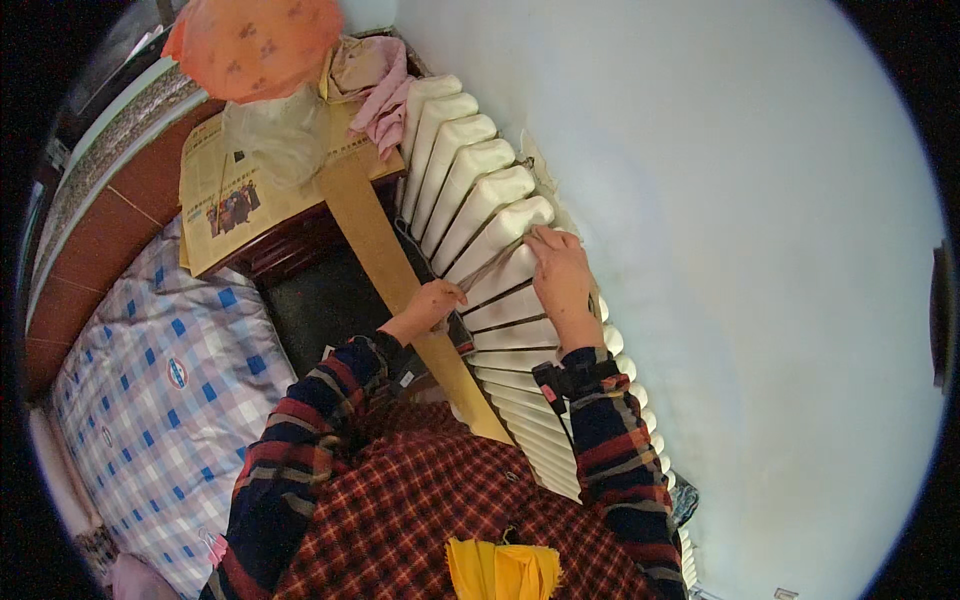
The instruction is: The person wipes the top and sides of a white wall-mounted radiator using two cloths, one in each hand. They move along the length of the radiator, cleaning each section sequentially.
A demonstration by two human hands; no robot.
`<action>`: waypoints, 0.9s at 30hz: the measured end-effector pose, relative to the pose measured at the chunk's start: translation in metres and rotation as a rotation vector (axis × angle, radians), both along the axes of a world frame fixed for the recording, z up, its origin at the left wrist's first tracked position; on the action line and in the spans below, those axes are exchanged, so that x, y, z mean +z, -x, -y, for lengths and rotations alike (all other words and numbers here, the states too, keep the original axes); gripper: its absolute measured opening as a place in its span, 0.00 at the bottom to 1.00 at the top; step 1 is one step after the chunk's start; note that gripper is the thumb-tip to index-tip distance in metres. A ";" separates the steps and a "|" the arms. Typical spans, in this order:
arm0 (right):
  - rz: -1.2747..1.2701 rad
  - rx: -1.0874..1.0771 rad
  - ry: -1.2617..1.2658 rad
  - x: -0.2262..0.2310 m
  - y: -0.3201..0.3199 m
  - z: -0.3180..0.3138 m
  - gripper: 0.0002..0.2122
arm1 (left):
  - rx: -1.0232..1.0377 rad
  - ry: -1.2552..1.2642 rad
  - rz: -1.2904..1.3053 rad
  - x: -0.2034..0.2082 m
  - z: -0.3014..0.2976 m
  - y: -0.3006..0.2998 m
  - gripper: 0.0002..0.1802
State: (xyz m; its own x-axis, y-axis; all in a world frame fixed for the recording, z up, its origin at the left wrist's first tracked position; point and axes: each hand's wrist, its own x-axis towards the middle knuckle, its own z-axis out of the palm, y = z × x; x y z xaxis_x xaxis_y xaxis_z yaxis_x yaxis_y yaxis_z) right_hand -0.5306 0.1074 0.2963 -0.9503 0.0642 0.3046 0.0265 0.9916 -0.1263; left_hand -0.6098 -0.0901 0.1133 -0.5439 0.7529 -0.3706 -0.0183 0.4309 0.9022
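Note:
A white column radiator [490,215] runs along the wall in front of me. My left hand [432,306] is at its near side, fingers pinched on one end of a thin greyish strip, seemingly cloth [494,264]. The strip runs up a gap between two columns toward the radiator's top. There my right hand [560,278] is bent over the column tops, its fingers closed at the strip's other end; the fingertips are partly hidden. A long tan board [372,235] slants beneath my left wrist, from the cabinet down along the radiator.
Newspaper [225,195] covers a dark wooden cabinet [270,250] at the far left. On it are a clear plastic bag [285,135], an orange covered item [260,45] and a pink cloth [383,110]. A checked bed cover [180,400] lies left. A yellow cloth [503,570] hangs at my front.

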 end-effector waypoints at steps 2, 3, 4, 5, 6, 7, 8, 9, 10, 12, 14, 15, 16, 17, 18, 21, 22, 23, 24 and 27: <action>-0.032 -0.070 0.007 -0.002 0.000 0.002 0.18 | -0.035 -0.088 -0.084 0.007 -0.005 0.006 0.14; -0.014 -0.099 -0.003 -0.002 -0.001 0.000 0.17 | 0.022 -0.107 -0.139 0.017 -0.009 0.007 0.14; -0.058 -0.092 -0.031 -0.003 -0.001 -0.004 0.17 | 0.081 -0.126 -0.195 0.029 -0.016 0.007 0.14; 0.001 -0.210 -0.031 -0.003 -0.001 -0.010 0.17 | 0.143 -0.145 -0.252 0.043 -0.023 0.008 0.14; 0.001 -0.293 -0.049 -0.003 -0.003 -0.018 0.17 | 0.187 -0.195 -0.168 0.058 -0.030 0.010 0.14; -0.028 -0.358 -0.071 -0.003 -0.004 -0.023 0.17 | 0.235 -0.243 -0.081 0.072 -0.036 0.011 0.14; 0.013 -0.376 -0.092 -0.002 -0.005 -0.027 0.17 | 0.282 -0.291 0.008 0.082 -0.040 0.011 0.14; 0.019 -0.379 -0.120 -0.002 -0.007 -0.030 0.18 | 0.276 -0.264 0.018 0.087 -0.040 0.010 0.14; 0.076 -0.417 -0.135 -0.001 -0.008 -0.031 0.18 | 0.269 -0.241 0.025 0.087 -0.040 0.009 0.14; 0.030 -0.348 -0.118 0.000 -0.012 -0.027 0.20 | 0.201 -0.257 0.023 0.070 -0.034 0.004 0.13; -0.022 -0.268 -0.092 0.003 -0.017 -0.018 0.21 | 0.079 -0.334 -0.009 0.037 -0.019 -0.001 0.12; -0.034 -0.215 -0.078 0.003 -0.019 -0.013 0.20 | 0.069 -0.327 0.036 0.019 -0.017 0.000 0.12; -0.055 -0.166 -0.069 0.002 -0.025 -0.005 0.19 | 0.059 -0.315 0.094 0.001 -0.013 -0.005 0.13; -0.081 -0.112 -0.059 0.002 -0.029 0.000 0.18 | 0.037 -0.271 0.159 -0.013 -0.010 -0.006 0.14; -0.072 -0.135 -0.040 0.004 -0.031 0.002 0.17 | 0.007 -0.335 0.186 -0.022 -0.008 -0.003 0.14; -0.037 -0.179 0.030 0.006 -0.044 0.009 0.12 | -0.125 -0.316 0.278 -0.025 0.007 -0.001 0.13; -0.027 -0.168 0.052 0.007 -0.048 0.009 0.11 | -0.158 -0.247 0.279 -0.019 0.017 -0.002 0.13; -0.018 -0.158 0.072 0.009 -0.053 0.009 0.09 | -0.213 -0.255 0.258 -0.010 0.025 -0.005 0.12; 0.031 -0.175 0.082 0.012 -0.059 0.008 0.08 | -0.279 -0.225 0.187 -0.001 0.034 -0.011 0.12; 0.091 -0.198 0.168 0.022 -0.078 0.006 0.07 | -0.450 -0.220 0.052 0.027 0.067 -0.025 0.11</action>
